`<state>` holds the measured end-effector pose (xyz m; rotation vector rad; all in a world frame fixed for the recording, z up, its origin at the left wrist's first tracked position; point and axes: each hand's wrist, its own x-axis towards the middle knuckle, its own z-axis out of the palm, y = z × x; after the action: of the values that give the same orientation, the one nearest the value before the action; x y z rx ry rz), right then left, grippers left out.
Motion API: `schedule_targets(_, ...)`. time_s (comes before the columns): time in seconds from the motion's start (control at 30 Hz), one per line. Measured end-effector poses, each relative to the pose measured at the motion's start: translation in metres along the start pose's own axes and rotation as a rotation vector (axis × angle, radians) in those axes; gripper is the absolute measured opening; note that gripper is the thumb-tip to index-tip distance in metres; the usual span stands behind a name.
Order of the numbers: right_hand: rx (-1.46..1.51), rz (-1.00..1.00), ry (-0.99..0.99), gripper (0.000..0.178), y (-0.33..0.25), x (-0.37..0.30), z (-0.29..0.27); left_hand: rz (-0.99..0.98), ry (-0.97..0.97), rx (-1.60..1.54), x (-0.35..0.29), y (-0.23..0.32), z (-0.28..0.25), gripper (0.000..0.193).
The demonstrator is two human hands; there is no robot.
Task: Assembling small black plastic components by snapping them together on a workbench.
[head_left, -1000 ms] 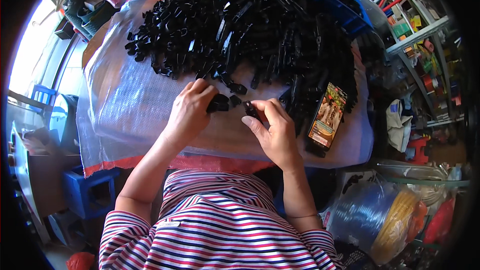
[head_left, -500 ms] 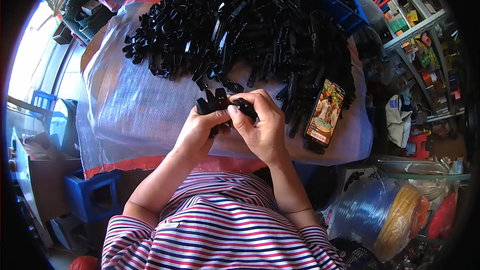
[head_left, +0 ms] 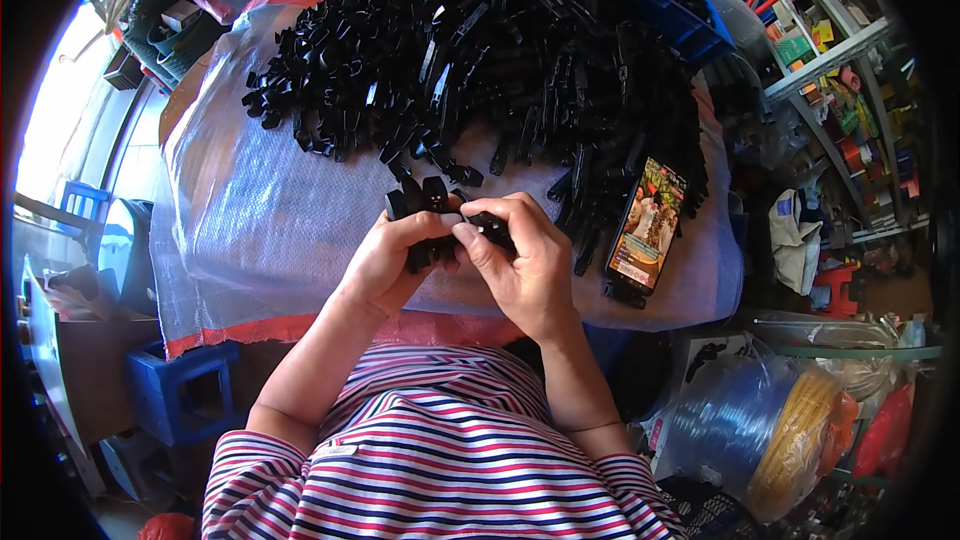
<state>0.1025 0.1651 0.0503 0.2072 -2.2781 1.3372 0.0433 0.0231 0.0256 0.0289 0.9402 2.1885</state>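
Note:
My left hand [head_left: 385,260] is closed around several black plastic parts [head_left: 433,194], whose ends stick up above the thumb and show below the fingers. Touching it on the right, my right hand [head_left: 528,265] pinches another dark piece [head_left: 492,228] between thumb and fingers. The two thumb tips almost meet in front of my body. Just beyond the hands spreads a large heap of similar black plastic parts [head_left: 480,70]. What exactly the pieces are cannot be made out, and the fingers cover much of them.
A white woven sheet [head_left: 260,230] with a red edge lies under the heap. At the right a phone [head_left: 648,228] with a lit screen leans on black parts. Blue crates [head_left: 650,5] stand behind. A blue stool [head_left: 185,395] is at lower left, wrapped coils [head_left: 740,430] at lower right.
The black parts in my left hand have tilted slightly to the left, and more of them shows below the thumb. Both hands stay together in nearly the same place.

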Motion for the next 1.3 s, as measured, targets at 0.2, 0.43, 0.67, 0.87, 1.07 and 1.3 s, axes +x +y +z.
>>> schedule_targets(0.2,-0.027,-0.036,0.026,0.013,0.005,-0.001,-0.001,0.073,0.037,0.112,0.004,-0.001,0.006,0.021)
schedule_targets(0.43,-0.032,0.105,-0.011,0.025,0.012,-0.012,-0.017,0.076,0.179,0.069,0.007,0.007,0.007,0.022)
schedule_targets(0.67,0.014,0.213,0.019,0.021,-0.008,-0.018,-0.015,0.15,0.091,0.071,0.011,0.002,0.002,0.021)
schedule_targets(0.87,-0.005,0.18,-0.058,0.02,-0.006,-0.017,-0.013,0.223,0.115,0.179,0.009,-0.001,0.002,0.02)
schedule_targets(1.07,0.032,0.289,-0.074,0.021,-0.009,-0.015,-0.01,0.337,0.149,0.272,0.007,-0.003,0.006,0.016)
schedule_targets(1.3,0.049,0.285,-0.048,0.013,0.001,-0.014,0.005,0.466,0.213,0.528,0.0,-0.011,0.011,0.006)
